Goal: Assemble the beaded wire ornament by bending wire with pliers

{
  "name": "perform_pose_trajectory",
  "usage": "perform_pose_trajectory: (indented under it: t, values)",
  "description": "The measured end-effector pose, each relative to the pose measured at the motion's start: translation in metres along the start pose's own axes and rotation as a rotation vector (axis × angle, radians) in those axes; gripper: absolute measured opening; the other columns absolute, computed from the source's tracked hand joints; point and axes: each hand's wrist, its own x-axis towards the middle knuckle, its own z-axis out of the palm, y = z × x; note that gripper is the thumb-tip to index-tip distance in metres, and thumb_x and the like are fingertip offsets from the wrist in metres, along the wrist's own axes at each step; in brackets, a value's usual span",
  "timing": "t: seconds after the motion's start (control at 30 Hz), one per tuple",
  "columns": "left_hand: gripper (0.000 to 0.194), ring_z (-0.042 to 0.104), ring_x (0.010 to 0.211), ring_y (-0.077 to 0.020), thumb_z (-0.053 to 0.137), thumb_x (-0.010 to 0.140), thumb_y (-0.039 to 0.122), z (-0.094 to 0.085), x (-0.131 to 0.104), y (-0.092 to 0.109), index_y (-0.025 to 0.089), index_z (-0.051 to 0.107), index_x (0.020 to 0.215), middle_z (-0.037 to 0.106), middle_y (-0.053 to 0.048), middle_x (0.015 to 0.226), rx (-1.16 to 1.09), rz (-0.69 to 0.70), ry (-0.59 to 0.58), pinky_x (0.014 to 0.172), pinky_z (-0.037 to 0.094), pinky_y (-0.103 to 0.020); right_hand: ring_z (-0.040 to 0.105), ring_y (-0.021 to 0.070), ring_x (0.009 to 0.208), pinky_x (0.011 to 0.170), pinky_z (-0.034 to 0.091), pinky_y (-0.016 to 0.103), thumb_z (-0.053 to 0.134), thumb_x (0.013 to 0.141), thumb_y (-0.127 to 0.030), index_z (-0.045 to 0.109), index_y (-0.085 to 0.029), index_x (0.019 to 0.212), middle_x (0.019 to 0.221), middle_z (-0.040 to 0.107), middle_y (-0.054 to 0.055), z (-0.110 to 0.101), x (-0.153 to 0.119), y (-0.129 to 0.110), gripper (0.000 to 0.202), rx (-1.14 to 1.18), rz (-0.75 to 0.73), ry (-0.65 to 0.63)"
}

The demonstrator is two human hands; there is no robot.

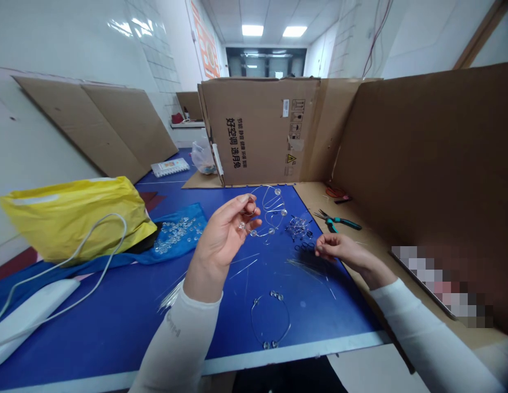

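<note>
Raised over the blue table, my left hand (pixel 231 224) pinches a thin wire ring strung with clear beads (pixel 284 213); the ring hangs out to the right of the fingers. My right hand (pixel 333 246) is low at the table's right side, fingers pressed together beside some small black rings (pixel 305 246); whatever they hold is too small to make out. A tangle of wire pieces (pixel 298 226) lies just behind those rings. Nearer the front edge rests a second beaded wire ring (pixel 270 320). Loose straight wires (pixel 306 268) lie between the hands.
Teal-handled pliers (pixel 347 222) lie on cardboard at the right. Clear beads (pixel 175 233) sit on blue cloth at the left, beside a yellow bag (pixel 77 218). A white device (pixel 33 319) with a cable is front left. Cardboard (pixel 262 131) walls the back.
</note>
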Motion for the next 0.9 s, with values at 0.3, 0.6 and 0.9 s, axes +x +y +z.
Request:
perform_pose_trajectory:
  t: [0.3,0.6,0.9]
  values:
    - [0.014,0.067,0.074,-0.0122,0.081,0.078,0.022,-0.001,-0.001,0.0,0.012,0.073,0.085,0.064,0.001,0.072,0.01,-0.009,0.008,0.067,0.057,-0.023,0.047,0.009,0.056,0.047,0.037,0.023,0.087,0.064,-0.049,0.063,-0.018,0.081,0.073,0.062,0.001,0.002,0.0,-0.014,0.043,0.489,-0.028,0.043]
    - [0.017,0.066,0.074,-0.0122,0.082,0.077,0.023,-0.001,0.0,-0.002,0.011,0.073,0.086,0.063,0.001,0.073,0.022,-0.009,-0.011,0.064,0.058,-0.022,0.043,0.0086,0.053,0.044,0.033,0.022,0.09,0.066,-0.034,0.073,-0.017,0.081,0.066,0.06,0.0,0.004,-0.009,-0.038,0.028,0.691,-0.102,0.066]
    - [0.023,0.065,0.074,-0.0136,0.086,0.072,0.024,-0.002,0.001,-0.004,0.012,0.076,0.088,0.062,-0.001,0.075,0.06,-0.002,-0.032,0.063,0.06,-0.023,0.044,0.0078,0.051,0.044,0.034,0.021,0.091,0.066,-0.037,0.07,-0.018,0.075,0.065,0.06,-0.001,0.02,-0.009,-0.077,0.03,0.728,-0.19,0.073]
